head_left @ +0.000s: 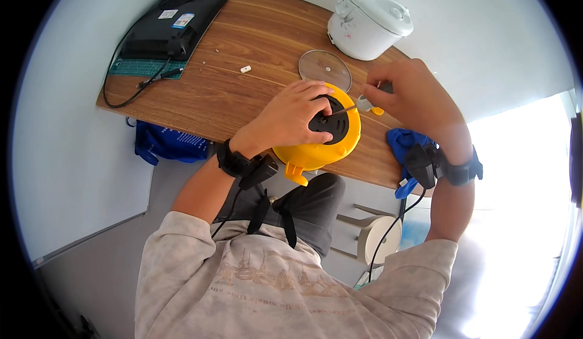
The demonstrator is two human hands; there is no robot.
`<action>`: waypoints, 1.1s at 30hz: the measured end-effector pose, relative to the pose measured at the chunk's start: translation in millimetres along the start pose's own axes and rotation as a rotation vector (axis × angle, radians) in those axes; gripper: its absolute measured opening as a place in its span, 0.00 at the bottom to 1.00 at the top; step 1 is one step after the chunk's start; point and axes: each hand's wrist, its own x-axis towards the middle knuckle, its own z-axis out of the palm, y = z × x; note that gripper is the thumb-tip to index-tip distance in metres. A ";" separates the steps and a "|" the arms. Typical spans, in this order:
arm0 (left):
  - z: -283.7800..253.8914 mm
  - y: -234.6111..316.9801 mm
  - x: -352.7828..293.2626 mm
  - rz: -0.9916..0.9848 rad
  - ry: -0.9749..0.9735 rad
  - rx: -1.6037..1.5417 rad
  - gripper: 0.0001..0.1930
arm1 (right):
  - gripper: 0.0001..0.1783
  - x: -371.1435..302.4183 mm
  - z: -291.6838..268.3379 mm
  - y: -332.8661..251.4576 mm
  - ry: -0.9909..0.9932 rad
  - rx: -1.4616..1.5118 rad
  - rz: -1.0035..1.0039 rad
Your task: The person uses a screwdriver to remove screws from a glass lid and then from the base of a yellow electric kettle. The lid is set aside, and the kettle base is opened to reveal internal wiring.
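A round yellow appliance point(347, 143) sits at the table's near edge, its black slotted panel point(341, 125) facing up and a yellow handle-like part point(296, 174) sticking out toward me. My left hand point(290, 113) grips it from the left, fingers over the panel and far rim. Its thumb and forefinger curve around the panel's centre. In my right hand point(405, 87) is a screwdriver point(344, 111) with a dark handle, mostly covered by my fingers. The shaft slants down to the left, and its tip meets the panel's centre, at what looks like a screw.
Behind the appliance lie a clear round lid point(323, 66) and a small clear-and-yellow item point(377, 111). A white rice cooker point(367, 28) stands at the back right. On the left, a black flat appliance point(173, 26) rests on a green cutting mat point(139, 67). A small white piece point(245, 69) lies mid-table.
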 end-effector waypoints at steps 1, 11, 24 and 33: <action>0.0 0.2 0.3 0.003 -0.001 -0.002 0.19 | 0.12 0.1 -2.1 -2.2 -0.015 -0.016 0.006; -0.6 0.2 2.4 0.006 -0.011 -0.013 0.18 | 0.13 -0.3 -5.5 5.4 -0.036 -0.017 0.007; -0.6 0.3 2.1 0.001 -0.007 -0.022 0.18 | 0.13 -2.4 -1.5 11.4 0.021 -0.013 -0.002; -2.0 0.7 2.5 -0.005 -0.016 -0.007 0.19 | 0.13 -2.3 -2.3 5.0 -0.003 -0.020 0.004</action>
